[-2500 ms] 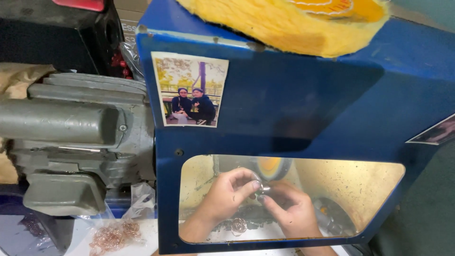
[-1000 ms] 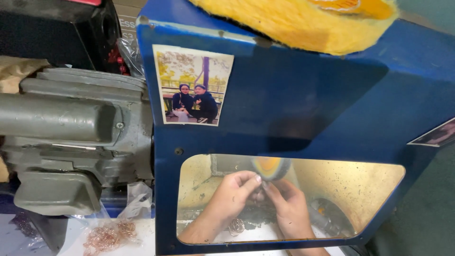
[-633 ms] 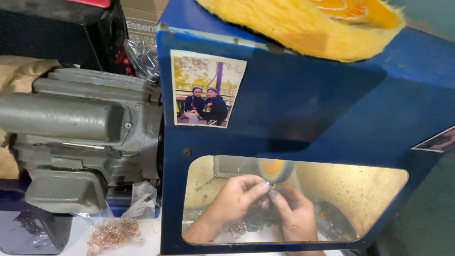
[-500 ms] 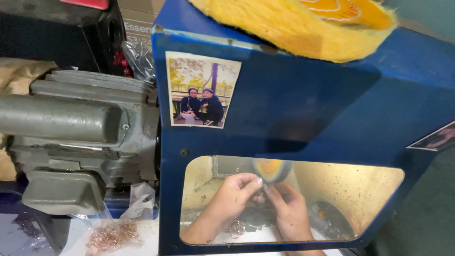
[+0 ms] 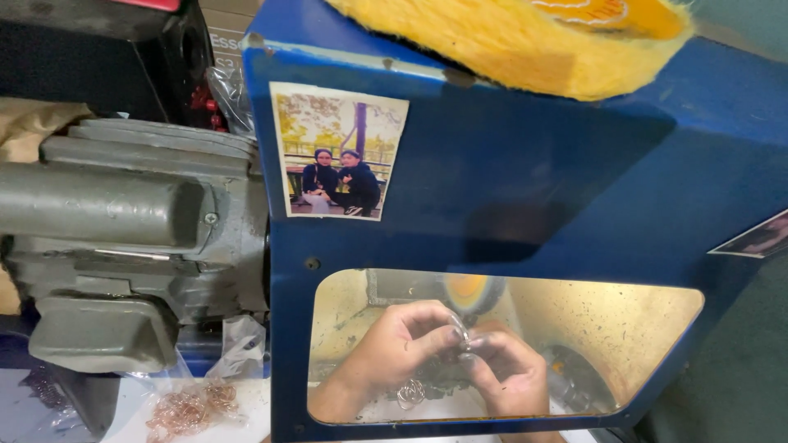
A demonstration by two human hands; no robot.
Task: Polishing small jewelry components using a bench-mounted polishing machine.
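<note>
Hands (image 5: 460, 361) press metal ring (image 5: 461, 335) near buffing wheel (image 5: 469, 292).

Small silvery ring (image 5: 461, 335) — pinched at buffing wheel (image 5: 469, 290)

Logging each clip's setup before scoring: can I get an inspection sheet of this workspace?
Surface: white bench under the machines.
Job's things: small metal ring held near the spinning buffing wheel, behind the blue hood's window.
Clutter: bag of copper-coloured pieces; yellow buff on the hood; photo stuck on it.
Hands: left hand and right hand, fingers pinching the ring.
Cables: nothing seen.
Surroundings: grey motor at left.
</note>
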